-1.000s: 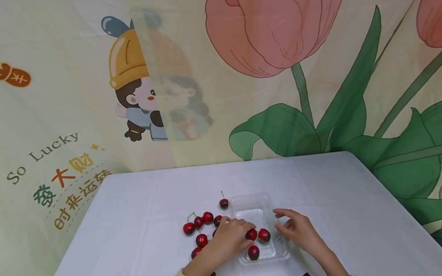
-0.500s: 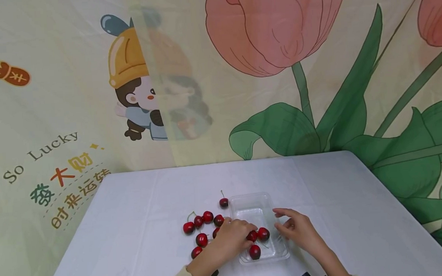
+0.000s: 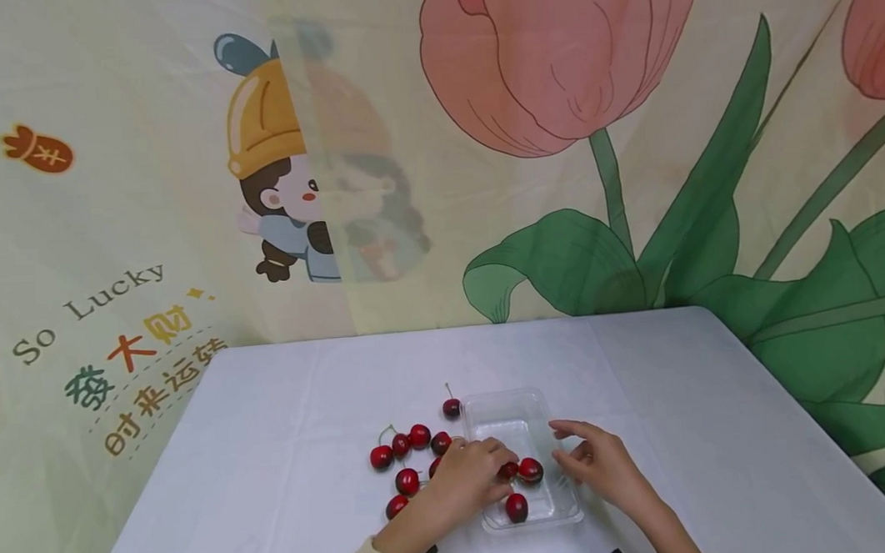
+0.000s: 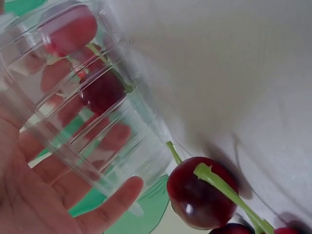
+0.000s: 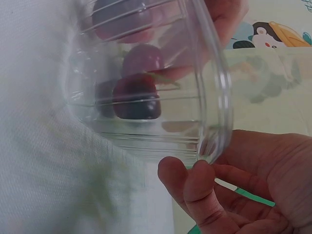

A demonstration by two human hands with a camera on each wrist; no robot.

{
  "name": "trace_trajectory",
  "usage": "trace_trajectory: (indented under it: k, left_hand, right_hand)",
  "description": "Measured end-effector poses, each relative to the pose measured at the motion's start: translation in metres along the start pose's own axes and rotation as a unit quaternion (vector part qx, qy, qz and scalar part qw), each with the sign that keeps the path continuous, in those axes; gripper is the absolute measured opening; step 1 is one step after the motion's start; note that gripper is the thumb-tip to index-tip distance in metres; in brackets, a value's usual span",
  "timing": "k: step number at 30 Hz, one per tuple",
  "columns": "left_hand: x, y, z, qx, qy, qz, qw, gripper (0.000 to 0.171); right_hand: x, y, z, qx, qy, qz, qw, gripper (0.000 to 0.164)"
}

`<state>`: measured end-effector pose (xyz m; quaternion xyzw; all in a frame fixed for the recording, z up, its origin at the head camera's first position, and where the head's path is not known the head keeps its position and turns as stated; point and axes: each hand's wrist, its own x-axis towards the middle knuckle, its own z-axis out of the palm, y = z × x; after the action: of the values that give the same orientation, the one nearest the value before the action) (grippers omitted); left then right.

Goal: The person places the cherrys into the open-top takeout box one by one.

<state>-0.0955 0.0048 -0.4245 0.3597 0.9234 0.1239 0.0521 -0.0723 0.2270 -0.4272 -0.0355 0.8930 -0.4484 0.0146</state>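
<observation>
A clear plastic container [image 3: 494, 401] stands on the white table, with several dark red cherries in it. My left hand [image 3: 471, 475] reaches over its left side and pinches a cherry [image 3: 508, 471] inside; the fingertips partly cover it. Through the ribbed wall, the left wrist view shows this hand's fingers near the cherries, with one finger [image 4: 114, 204] outside the wall. Beside them in the box are a second cherry [image 3: 530, 471] and a third [image 3: 516, 508]. My right hand [image 3: 601, 464] holds the right rim; the right wrist view shows its fingertips [image 5: 199, 178] at a corner.
Several loose cherries [image 3: 407, 481] with green stems lie left of the container, some partly behind my left arm. One cherry [image 3: 452, 408] sits alone by the container's far left corner. A printed cloth [image 3: 384, 305] hangs behind the table's back edge.
The cherry nearest me in the container has shifted slightly to the right. Both hands keep nearly the same place; the head view has tilted a little.
</observation>
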Motion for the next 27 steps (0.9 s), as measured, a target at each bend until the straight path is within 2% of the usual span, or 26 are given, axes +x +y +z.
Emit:
trace_trajectory:
  k: [3,7,13,22,27]
  left_hand:
    - [-0.004,0.000,0.000,0.005,0.008,-0.001,1.0000,0.038]
    - [-0.010,0.000,-0.003,0.007,0.039,-0.001,0.9992,0.039]
    - [-0.028,-0.005,-0.015,-0.014,0.084,-0.016,0.9963,0.041]
    - [-0.064,-0.036,-0.020,-0.029,0.178,-0.056,0.9820,0.034]
    - [-0.082,-0.050,-0.017,-0.028,0.189,-0.087,0.9776,0.037]
  right_hand:
    - [-0.001,0.000,0.001,-0.003,0.002,0.008,1.000,0.041]
    - [0.000,-0.001,0.004,-0.010,0.011,0.029,0.999,0.042]
    - [0.001,-0.001,0.006,-0.013,0.014,0.045,0.999,0.043]
    - [0.001,-0.003,0.005,-0.016,0.014,0.053,0.998,0.043]
    - [0.001,-0.003,0.005,-0.016,0.011,0.050,0.999,0.043]
